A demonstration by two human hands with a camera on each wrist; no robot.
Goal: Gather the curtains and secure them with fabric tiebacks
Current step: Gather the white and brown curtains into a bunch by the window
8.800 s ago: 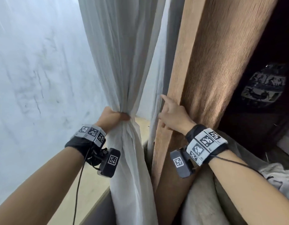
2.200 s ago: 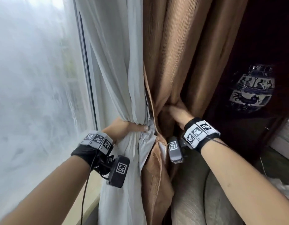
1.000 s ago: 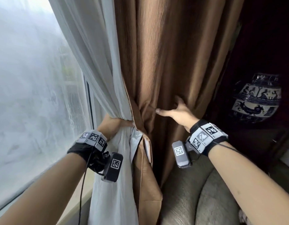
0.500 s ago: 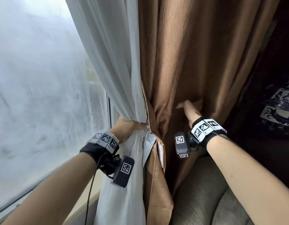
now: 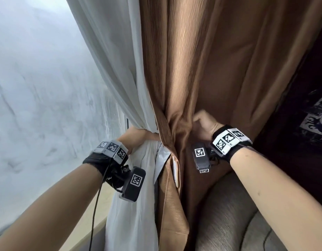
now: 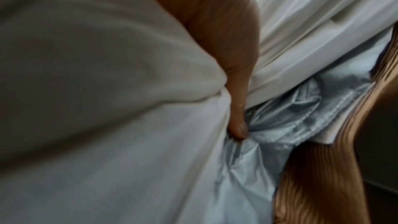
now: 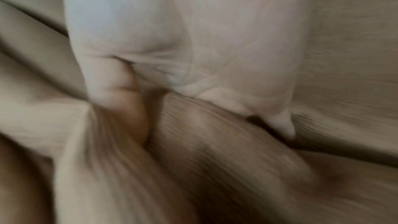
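Two curtains hang side by side at window. Left hand (image 5: 138,137) clamps white sheer (image 5: 120,69), thin, slippery. Right hand (image 5: 203,126) bunches brown drape (image 5: 202,60), heavier, soft; best grip at waist. No tieback visible.

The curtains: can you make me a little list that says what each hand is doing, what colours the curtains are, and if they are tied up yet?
left hand: the left hand grips the bunched white curtain
right hand: the right hand grips a fold of the brown curtain
curtain colours: white by the window, brown beside it
touching: the two curtains are pressed together between the hands
tieback: none in view, so not tied yet
also there: a grey cushion below the right arm
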